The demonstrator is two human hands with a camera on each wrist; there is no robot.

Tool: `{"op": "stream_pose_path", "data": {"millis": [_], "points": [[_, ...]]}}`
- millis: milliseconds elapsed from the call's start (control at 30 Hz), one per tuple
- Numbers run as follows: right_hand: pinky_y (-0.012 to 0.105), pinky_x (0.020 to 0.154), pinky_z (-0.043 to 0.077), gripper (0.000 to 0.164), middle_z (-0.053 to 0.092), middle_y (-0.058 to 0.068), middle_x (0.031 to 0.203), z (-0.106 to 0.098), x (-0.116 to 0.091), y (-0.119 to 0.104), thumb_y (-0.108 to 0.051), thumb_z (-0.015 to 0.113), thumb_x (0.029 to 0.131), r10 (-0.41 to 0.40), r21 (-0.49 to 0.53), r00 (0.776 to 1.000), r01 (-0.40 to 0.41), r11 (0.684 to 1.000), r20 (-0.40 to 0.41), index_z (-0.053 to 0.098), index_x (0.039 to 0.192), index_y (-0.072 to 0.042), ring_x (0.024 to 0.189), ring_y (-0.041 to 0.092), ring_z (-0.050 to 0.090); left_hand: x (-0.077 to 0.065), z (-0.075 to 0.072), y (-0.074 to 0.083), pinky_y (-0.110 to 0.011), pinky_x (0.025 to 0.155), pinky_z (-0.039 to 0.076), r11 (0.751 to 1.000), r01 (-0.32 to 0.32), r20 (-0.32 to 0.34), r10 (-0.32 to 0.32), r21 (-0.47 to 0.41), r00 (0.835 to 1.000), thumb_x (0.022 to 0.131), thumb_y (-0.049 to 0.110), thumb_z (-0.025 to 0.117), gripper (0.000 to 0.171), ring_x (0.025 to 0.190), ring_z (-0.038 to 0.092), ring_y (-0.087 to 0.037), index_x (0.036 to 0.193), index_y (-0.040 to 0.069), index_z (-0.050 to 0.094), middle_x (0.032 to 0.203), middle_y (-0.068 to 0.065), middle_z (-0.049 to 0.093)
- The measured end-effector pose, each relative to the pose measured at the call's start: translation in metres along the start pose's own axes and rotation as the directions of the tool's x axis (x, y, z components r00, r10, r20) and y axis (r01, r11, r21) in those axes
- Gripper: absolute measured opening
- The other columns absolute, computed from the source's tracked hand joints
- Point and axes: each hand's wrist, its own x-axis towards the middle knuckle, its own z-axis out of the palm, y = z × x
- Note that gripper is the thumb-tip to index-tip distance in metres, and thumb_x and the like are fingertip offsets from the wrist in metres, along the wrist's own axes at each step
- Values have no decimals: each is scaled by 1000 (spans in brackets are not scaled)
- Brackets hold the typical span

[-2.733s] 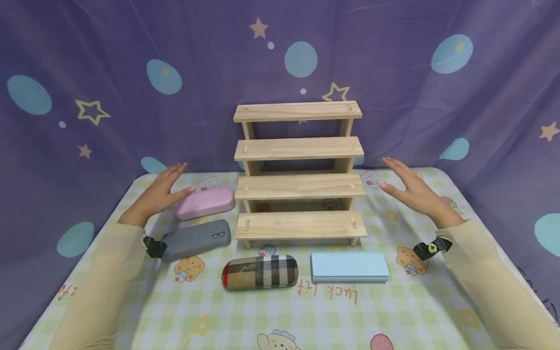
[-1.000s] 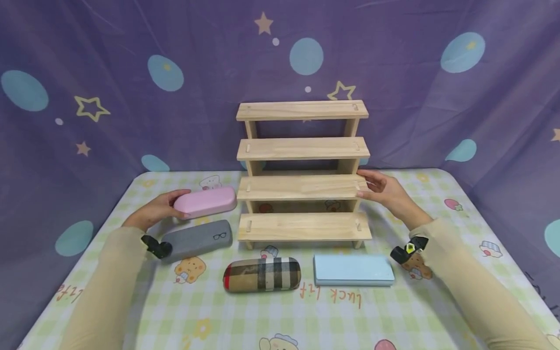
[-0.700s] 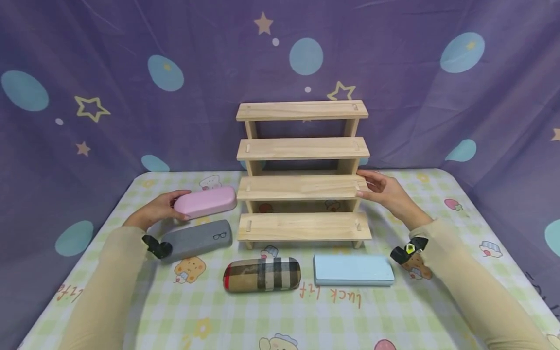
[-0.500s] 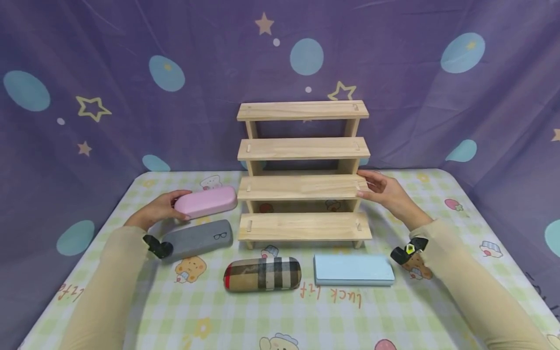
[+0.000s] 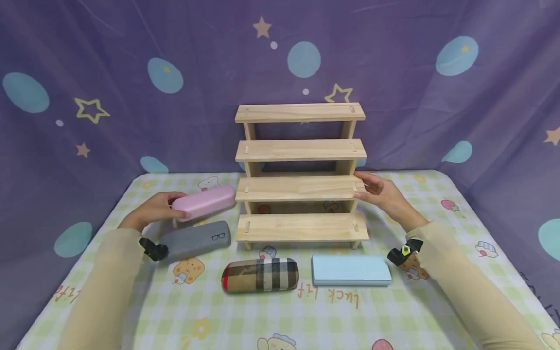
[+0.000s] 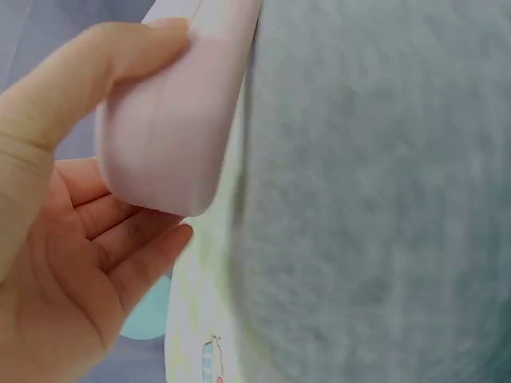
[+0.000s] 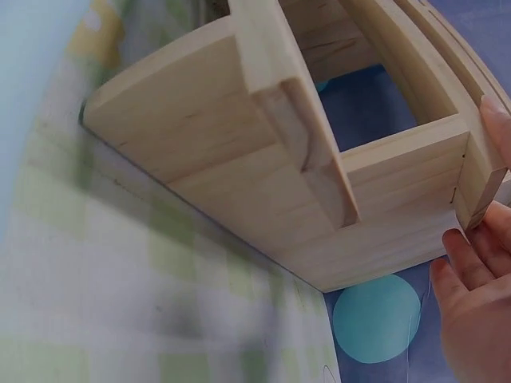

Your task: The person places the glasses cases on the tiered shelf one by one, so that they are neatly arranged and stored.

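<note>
In the head view my left hand [image 5: 150, 210] grips the left end of a pink glasses case [image 5: 209, 201]. In the left wrist view the thumb lies on one side of the pink case [image 6: 168, 136] and the fingers are on the other. Close in front of it lies a grey glasses case [image 5: 197, 239] with a small spectacles print. My right hand [image 5: 387, 197] pinches the right end of the second-lowest board of a four-step wooden display stand [image 5: 302, 188]; the right wrist view shows fingertips under that board's end and the thumb above.
In front of the stand lie a plaid glasses case [image 5: 261, 275] and a light blue glasses case [image 5: 351, 270]. A checked tablecloth [image 5: 332, 325] covers the table. A purple patterned curtain [image 5: 210, 43] hangs close behind the stand.
Both hands came down from mid-air, the left to the pink case and the right to the stand. Just now the pink case has tilted slightly and shifted a little left in the left hand.
</note>
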Motion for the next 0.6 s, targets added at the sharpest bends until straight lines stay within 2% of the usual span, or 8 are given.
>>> {"op": "stream_pose_path", "data": {"millis": [100, 300, 600], "points": [[42, 112, 22, 62, 33, 18, 149, 1, -1, 1, -10, 65, 89, 0, 4, 1000, 0, 1000, -2, 37, 143, 0, 138, 29, 28, -2, -1, 4, -22, 77, 44, 1000, -21, -45, 20, -5, 999, 80, 20, 73, 61, 92, 53, -14, 126, -12, 50, 115, -23, 60], [40, 112, 22, 63, 32, 17, 150, 1, -2, 2, -12, 65, 89, -5, -5, 1000, 5, 1000, -9, 36, 144, -1, 138, 28, 27, -4, -1, 16, -20, 76, 43, 999, -14, -143, 9, -34, 990, 82, 25, 72, 63, 92, 53, -10, 128, -10, 48, 119, -26, 57], [35, 111, 25, 65, 32, 16, 150, 0, 0, 5, -17, 67, 89, -9, -32, 1000, 8, 999, -7, 36, 144, -2, 138, 26, 28, -10, -4, 23, -13, 69, 45, 989, -41, -307, -5, -143, 952, 82, 25, 73, 58, 85, 53, 1, 127, -4, 51, 112, -13, 57]]}}
